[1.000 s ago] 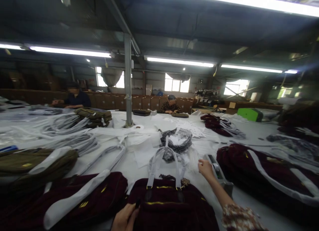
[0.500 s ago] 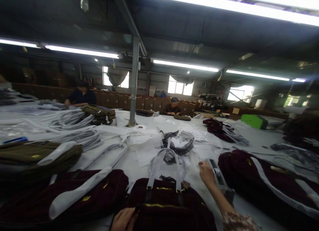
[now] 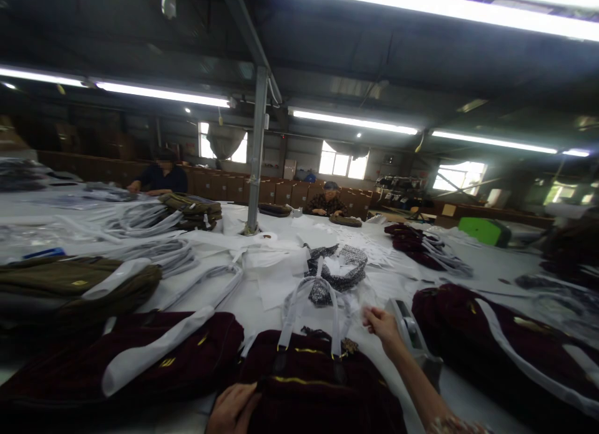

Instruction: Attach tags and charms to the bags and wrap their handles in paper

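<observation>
A dark maroon bag (image 3: 322, 390) with white-wrapped handles (image 3: 311, 315) lies right in front of me on the white table (image 3: 262, 309). My left hand (image 3: 234, 408) is at the bag's near left end, fingers curled onto its edge. My right hand (image 3: 381, 325) is stretched out past the bag's right side, fingers pinched together beside a grey tape dispenser (image 3: 414, 340). What the pinch holds is too small to make out.
More maroon bags lie at left (image 3: 140, 365) and right (image 3: 496, 347), and olive bags (image 3: 70, 290) at far left. A patterned bag (image 3: 339, 269), white paper and wrapped straps cover the middle. A steel post (image 3: 255, 153) stands on the table. Two people work at the far side.
My right hand has drawn a little left, away from the tape dispenser. My left hand stays on the bag. The view has tilted slightly.
</observation>
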A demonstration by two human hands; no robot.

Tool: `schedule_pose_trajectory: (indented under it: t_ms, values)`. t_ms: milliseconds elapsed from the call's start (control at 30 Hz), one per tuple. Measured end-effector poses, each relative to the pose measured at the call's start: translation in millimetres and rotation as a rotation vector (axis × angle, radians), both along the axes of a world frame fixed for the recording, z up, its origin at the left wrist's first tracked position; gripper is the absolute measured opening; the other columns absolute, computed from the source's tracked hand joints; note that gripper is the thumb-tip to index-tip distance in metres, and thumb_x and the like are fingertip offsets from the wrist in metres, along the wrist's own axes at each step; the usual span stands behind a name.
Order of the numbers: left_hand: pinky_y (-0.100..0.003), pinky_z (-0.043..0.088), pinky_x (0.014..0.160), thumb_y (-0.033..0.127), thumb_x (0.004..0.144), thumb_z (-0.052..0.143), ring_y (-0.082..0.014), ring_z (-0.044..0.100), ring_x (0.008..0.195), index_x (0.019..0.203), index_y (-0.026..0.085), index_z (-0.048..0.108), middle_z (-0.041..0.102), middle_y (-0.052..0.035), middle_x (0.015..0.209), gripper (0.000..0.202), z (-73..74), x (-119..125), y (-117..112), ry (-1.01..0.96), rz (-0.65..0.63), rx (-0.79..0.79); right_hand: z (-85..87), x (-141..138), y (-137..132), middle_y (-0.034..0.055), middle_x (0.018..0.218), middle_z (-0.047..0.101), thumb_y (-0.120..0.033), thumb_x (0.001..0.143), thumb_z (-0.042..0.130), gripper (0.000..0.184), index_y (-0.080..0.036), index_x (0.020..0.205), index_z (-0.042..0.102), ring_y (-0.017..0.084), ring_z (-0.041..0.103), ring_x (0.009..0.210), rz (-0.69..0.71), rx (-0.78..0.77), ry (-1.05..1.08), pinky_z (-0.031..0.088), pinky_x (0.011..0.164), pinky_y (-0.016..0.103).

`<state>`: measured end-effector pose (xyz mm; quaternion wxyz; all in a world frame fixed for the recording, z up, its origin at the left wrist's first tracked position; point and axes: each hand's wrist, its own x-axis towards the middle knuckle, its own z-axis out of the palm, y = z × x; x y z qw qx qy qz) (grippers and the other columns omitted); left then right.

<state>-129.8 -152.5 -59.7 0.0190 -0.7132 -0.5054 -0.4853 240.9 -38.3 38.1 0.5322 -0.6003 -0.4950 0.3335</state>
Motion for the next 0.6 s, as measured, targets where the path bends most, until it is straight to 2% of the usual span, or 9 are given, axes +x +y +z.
schedule_pose_trajectory:
  t_ms: [133,267,433,600]
  values:
    - [-0.027,0.054,0.072,0.045,0.082,0.051,-0.0165,0.066,0.076,0.083,0.029,0.069,0.072,0.0023,0.080,0.024,5.0,3.8,-2.8,-0.021,0.041,-0.077,8.0,-43.1,-26.2,-0.0068,0.041,0.044,-0.047,0.055,0.072,0.036,-0.014,0.064,0.061,0.006,0.035,0.036,0.136,-0.063,0.143,0.024,0.036,0.019]
    - [-0.032,0.050,0.076,0.042,0.082,0.052,-0.0178,0.065,0.076,0.077,0.026,0.069,0.071,-0.0001,0.078,0.023,24.2,10.9,-11.8,-0.090,0.048,-0.220,4.4,-97.5,-50.7,-0.0075,0.040,0.042,-0.049,0.056,0.073,0.039,-0.014,0.062,0.058,0.003,0.028,0.034,0.273,-0.164,0.243,0.017,0.035,0.018]
    - [-0.036,0.044,0.082,0.033,0.081,0.055,-0.0179,0.063,0.077,0.075,0.024,0.067,0.069,0.0005,0.077,0.017,44.8,18.3,-24.0,-0.200,0.074,-0.376,-9.8,-161.4,-71.4,-0.0057,0.040,0.047,-0.046,0.054,0.076,0.039,-0.014,0.057,0.053,0.004,0.033,0.035,0.392,-0.247,0.338,0.019,0.036,0.018]
    - [-0.041,0.039,0.088,0.030,0.080,0.056,-0.0185,0.061,0.077,0.075,0.023,0.067,0.068,0.0000,0.076,0.014,45.2,19.9,-27.8,-0.278,0.058,-0.387,-20.5,-201.0,-78.8,-0.0040,0.045,0.052,-0.042,0.055,0.076,0.035,-0.014,0.058,0.056,0.006,0.038,0.038,0.414,-0.221,0.326,0.026,0.038,0.019]
